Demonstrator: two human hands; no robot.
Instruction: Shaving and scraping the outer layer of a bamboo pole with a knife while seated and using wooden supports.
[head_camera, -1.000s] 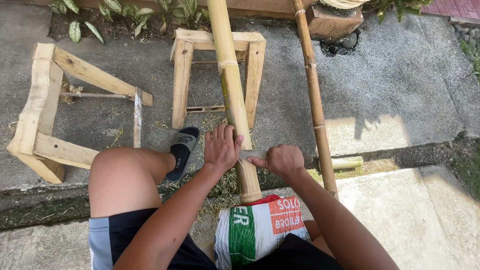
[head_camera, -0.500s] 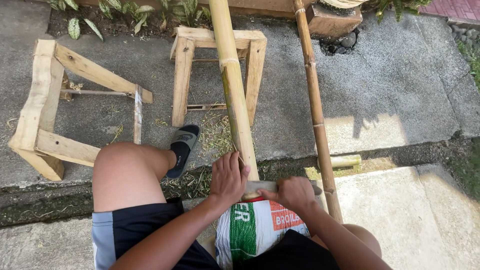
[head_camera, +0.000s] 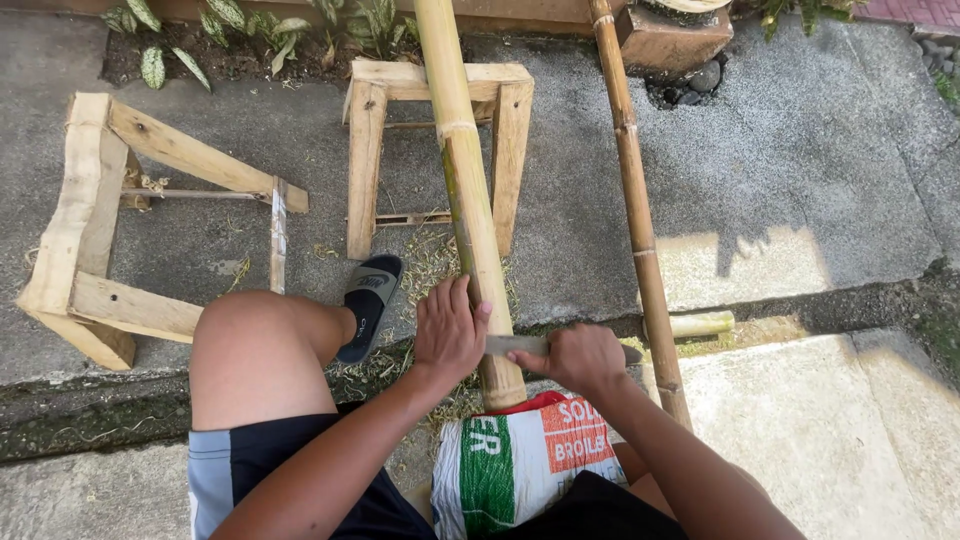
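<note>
So there's a thick bamboo pole (head_camera: 470, 200), pale yellow-tan with green streaks and a clear ring node, running from the person's lap away to the far side, where it rests on a rough wooden sawhorse (head_camera: 435, 85). Its near cut end sits on a woven plastic sack (head_camera: 525, 465), white with green and orange printed panels, draped over the person's lap. Can't tell if anything's inside the sack, it just looks bunched up.

The left hand (head_camera: 448, 330) is pressed flat against the left side of the pole, fingers spread and lying on the blade, not really wrapped around anything. The right hand (head_camera: 580, 358) has a tight closed grip on the handle of a knife (head_camera: 515, 345), a flat dull grey metal blade laid crosswise against the pole near its near end.

Just right of that pole is a thinner bamboo pole (head_camera: 635, 200), browner and more weathered, with several nodes. A short offcut of bamboo (head_camera: 700, 323) lies on the ground beside it. On the left, a second wooden sawhorse (head_camera: 95, 230) lies tipped on its side, raw unfinished timber. Stringy bamboo shavings (head_camera: 425, 265) are scattered over the rough grey concrete ground (head_camera: 800, 150) around a black slide sandal (head_camera: 368, 300) on the person's foot.
</note>
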